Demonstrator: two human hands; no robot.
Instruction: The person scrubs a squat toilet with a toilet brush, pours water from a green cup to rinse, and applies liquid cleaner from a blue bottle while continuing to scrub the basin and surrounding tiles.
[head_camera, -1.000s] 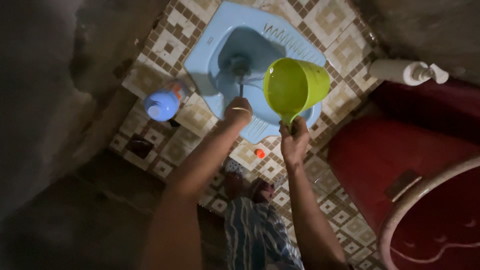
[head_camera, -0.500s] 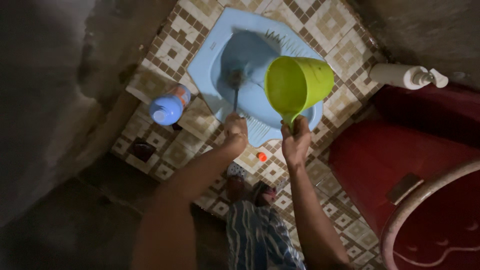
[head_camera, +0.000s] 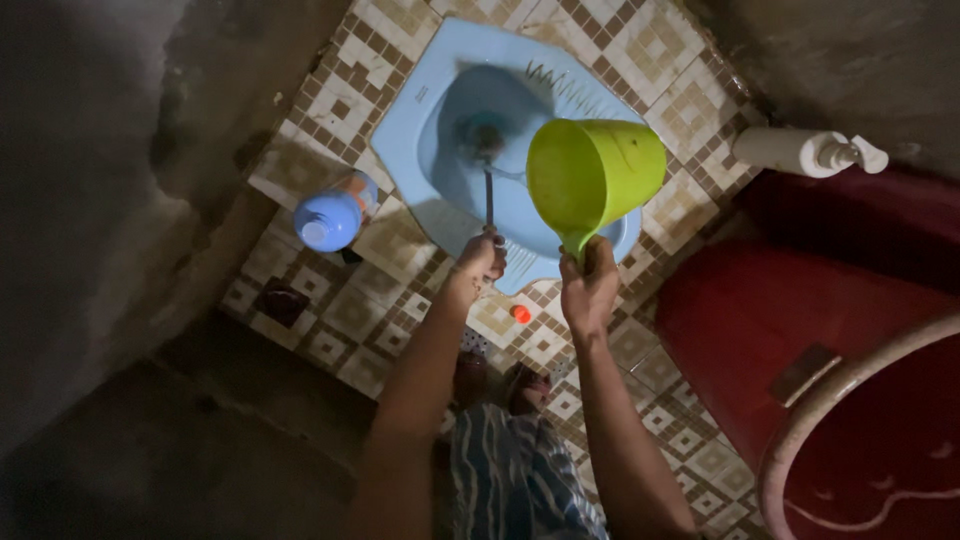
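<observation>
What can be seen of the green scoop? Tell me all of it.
The green scoop is a lime-green cup of what looks like plastic, round and widening to its rim, with a short handle at the bottom edge. The right hand grips that handle. It is tipped on its side above the blue squat toilet, its open mouth turned toward the camera. Inside it looks empty, with a few dark specks on the wall. Nothing else touches it.

Lime-green plastic jug (head_camera: 592, 178) held by its handle at the bottom, tipped so the open mouth faces the camera, over the pale blue squat toilet pan (head_camera: 440, 120). Thin dark brush (head_camera: 487, 170) stands roughly upright in the pan, head probably at the drain, too dim to confirm.
</observation>
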